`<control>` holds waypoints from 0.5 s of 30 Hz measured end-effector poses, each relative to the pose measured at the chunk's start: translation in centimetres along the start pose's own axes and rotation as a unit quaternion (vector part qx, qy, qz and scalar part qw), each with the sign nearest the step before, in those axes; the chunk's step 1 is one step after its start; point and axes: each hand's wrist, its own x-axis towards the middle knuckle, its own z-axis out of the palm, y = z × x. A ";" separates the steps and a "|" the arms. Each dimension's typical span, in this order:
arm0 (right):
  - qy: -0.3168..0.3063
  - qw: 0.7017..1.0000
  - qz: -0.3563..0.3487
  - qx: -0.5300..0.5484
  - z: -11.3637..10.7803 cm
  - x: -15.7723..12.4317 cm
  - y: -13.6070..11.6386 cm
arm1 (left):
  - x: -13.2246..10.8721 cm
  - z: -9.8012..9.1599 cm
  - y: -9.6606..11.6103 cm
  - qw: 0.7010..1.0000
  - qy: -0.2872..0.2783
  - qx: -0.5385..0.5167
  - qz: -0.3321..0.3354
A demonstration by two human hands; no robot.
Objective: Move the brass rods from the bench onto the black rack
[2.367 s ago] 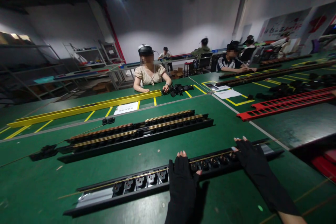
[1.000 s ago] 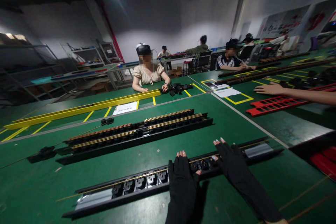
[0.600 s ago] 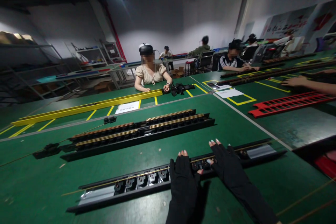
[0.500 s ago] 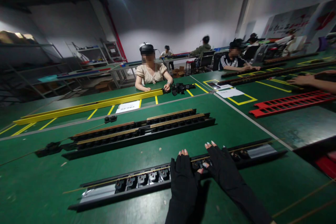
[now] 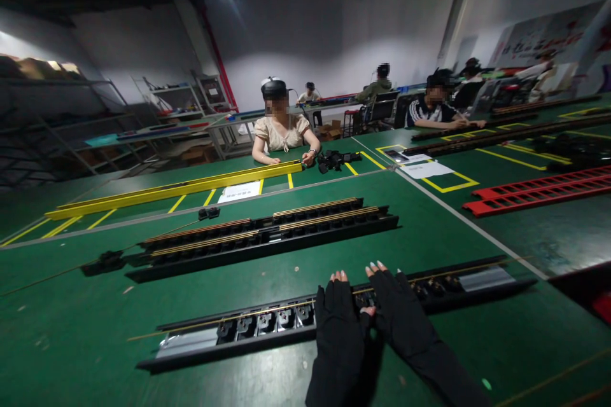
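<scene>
A long black rail [image 5: 229, 351] lies across the green table in front of me. It holds a row of black block-shaped parts [image 5: 285, 318] and a thin brass rod [image 5: 210, 324] along its length. My left hand [image 5: 337, 321], in a black fingerless glove, lies over the rail's middle with its fingers stretched out. Just right of it, my right hand [image 5: 398, 299], gloved the same way, rests on the rail with fingers extended. The thumbs are close together above the blocks. The part of the rail under both hands is hidden.
Behind lies another pair of black rails [image 5: 267, 241] with brass rods. A small black part [image 5: 104, 262] on a rod is at left. A red ladder-like frame [image 5: 539, 191] is at right. Across the table, a person [image 5: 281, 130] sits at a yellow rail [image 5: 181, 189].
My right hand has slid left along the rail, closer to my left hand. The view has shifted slightly. A co-worker's arms at the right edge are out of view now.
</scene>
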 end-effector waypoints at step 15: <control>-0.004 1.000 -0.026 0.006 0.5 1.3 -2.1 | 0.6 -0.1 0.7 0.999 0.030 0.004 -0.029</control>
